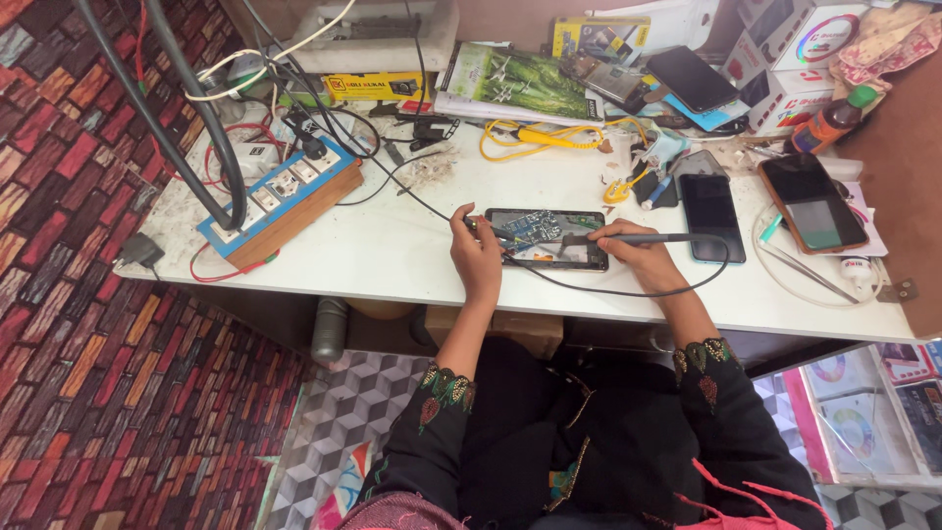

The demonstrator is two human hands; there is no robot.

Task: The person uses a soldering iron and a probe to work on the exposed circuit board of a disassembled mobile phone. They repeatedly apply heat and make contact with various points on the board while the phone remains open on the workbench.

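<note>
While both arms reach forward over the near edge of the white counter (392, 255), the left hand (478, 257) rests at the left end of an opened dark rectangular phone with its blue-green circuit board exposed (546, 237); its fingers are curled together around a small dark tool that is too small to make out. The right hand (633, 253) sits at the phone's right end, fingers clamped like a pen grip on a slim grey corded soldering iron (638, 238) whose tip points left onto the board. Its thin black cable (628, 291) loops along the near edge. The phone lies flat near the middle of the counter, close to the near edge. Just beside the right hand lies a black-screened smartphone (712, 216), and further right another phone in a brown case (811, 201). Toward the left edge sits a blue-and-white wooden-sided power strip (280, 191) with thick grey cables (186, 137) plugged in. A yellow coiled wire (535, 137) lies near the far edge.
</note>
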